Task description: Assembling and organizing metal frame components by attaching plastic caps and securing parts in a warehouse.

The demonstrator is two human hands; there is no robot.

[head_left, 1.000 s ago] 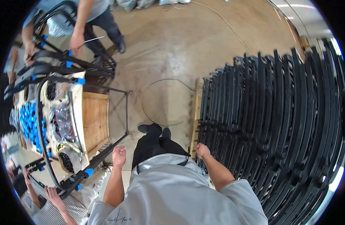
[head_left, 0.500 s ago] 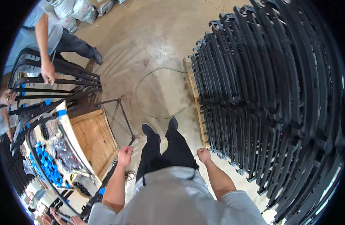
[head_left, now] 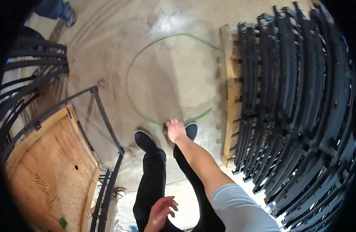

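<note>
Reaching down past our knees, our right hand [head_left: 175, 129] meets the green strap [head_left: 147, 54] where its loop runs by our shoes; the fingers are curled at the strap, but from the head view we cannot tell whether they have closed on it or only touch it. Our left hand [head_left: 161, 210] hangs loose near our left thigh, fingers spread and slightly bent, holding nothing.

From our right hand the strap lies as a wide thin ring on the concrete floor [head_left: 108, 46]. One side arcs away to the left and up, the other runs right along the floor toward the pallet [head_left: 232, 92]. The far top of the ring reaches the pallet's upper corner. So the hand sits at the ring's near edge, with nearly all of the loop ahead of it.

Our shoes [head_left: 144, 140] stand just beside the hand, one on each side, right at the near edge of the ring.

On the right, the pallet carries a dense stack of black curved frames [head_left: 301, 116] standing on edge, filling that whole side. On the left we see a plywood board [head_left: 46, 166] set in a black metal rack [head_left: 104, 116], with more black bars [head_left: 31, 65] behind it. At the top left, another person's shoe and trouser leg [head_left: 56, 9] show at the edge
</note>
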